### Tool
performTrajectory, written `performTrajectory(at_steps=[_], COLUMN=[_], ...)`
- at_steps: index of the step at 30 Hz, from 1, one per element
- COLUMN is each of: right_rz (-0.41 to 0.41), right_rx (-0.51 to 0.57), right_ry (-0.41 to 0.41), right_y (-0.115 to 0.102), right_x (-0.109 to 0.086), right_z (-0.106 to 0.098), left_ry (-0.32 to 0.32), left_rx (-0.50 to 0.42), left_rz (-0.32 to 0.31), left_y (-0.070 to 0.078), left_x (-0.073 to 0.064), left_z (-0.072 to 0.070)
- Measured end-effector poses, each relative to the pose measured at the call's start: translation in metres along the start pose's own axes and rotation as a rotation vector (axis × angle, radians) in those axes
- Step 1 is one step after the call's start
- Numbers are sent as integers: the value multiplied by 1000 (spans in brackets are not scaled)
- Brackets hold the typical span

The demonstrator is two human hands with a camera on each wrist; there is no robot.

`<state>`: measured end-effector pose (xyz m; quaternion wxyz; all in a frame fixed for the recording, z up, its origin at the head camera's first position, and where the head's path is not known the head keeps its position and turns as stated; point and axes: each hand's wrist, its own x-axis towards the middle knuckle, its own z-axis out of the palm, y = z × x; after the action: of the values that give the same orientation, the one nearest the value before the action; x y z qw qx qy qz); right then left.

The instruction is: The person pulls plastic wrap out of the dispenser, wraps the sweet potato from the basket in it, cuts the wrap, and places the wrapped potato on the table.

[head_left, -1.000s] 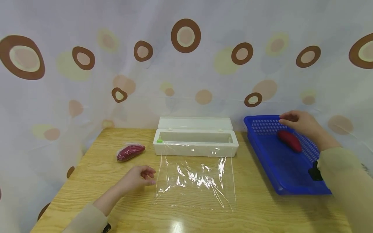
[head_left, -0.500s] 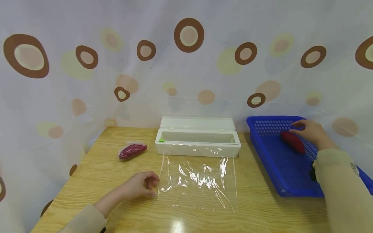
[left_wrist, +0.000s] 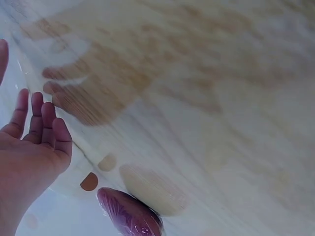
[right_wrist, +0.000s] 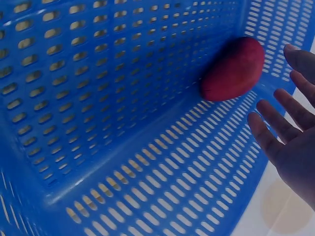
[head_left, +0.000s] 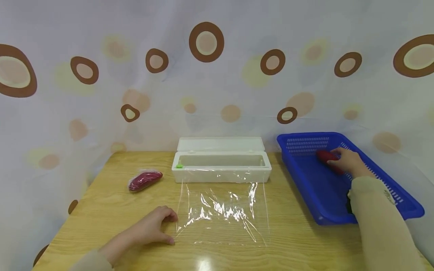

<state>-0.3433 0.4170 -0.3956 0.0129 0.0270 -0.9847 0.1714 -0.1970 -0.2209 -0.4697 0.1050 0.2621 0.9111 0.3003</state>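
Observation:
My right hand [head_left: 348, 162] reaches into a blue basket [head_left: 306, 192], over a red, elongated vegetable [head_left: 325, 156] that looks like a sweet potato. In the right wrist view, its fingers [right_wrist: 275, 123] are spread and a gap shows between them and the red vegetable [right_wrist: 235, 71]. My left hand [head_left: 150, 227] rests by the left edge of a clear sheet of plastic wrap [head_left: 220, 222], thumb and fingers apart; whether it touches the film I cannot tell. The sheet runs from a white wrap dispenser box [head_left: 222, 175] with its lid raised.
A second reddish-purple vegetable [head_left: 145, 180], wrapped in film, lies on the wooden table [head_left: 112, 210] left of the box. A green slider [head_left: 179, 166] sits on the box's left end. Behind the table hangs a patterned curtain [head_left: 169, 90].
My right hand has lowered into the basket to the red vegetable. My left hand has moved slightly nearer the table's front edge, its thumb and fingers spreading wider. The view has shifted a little.

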Motion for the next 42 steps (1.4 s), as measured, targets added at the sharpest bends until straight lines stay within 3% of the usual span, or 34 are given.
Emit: performTrajectory(at_steps=[8, 18, 23, 33, 37, 42], right_rz=[-24, 31, 64, 114, 121, 70], right_rx=[-8, 30, 28, 61, 80, 76], right_ry=[-14, -56, -81, -54, -82, -150], right_y=[4, 17, 16, 8, 11, 14], right_x=[7, 5, 5, 10, 11, 15], right_z=[15, 20, 24, 30, 30, 30], left_ry=[40, 30, 24, 19, 18, 14], left_rx=[80, 90, 93, 56, 56, 56], left_rz=[7, 27, 29, 19, 19, 16], left_y=[0, -1, 0, 2, 2, 3], left_x=[-6, -3, -3, -5, -5, -5], left_z=[5, 5, 5, 4, 4, 4])
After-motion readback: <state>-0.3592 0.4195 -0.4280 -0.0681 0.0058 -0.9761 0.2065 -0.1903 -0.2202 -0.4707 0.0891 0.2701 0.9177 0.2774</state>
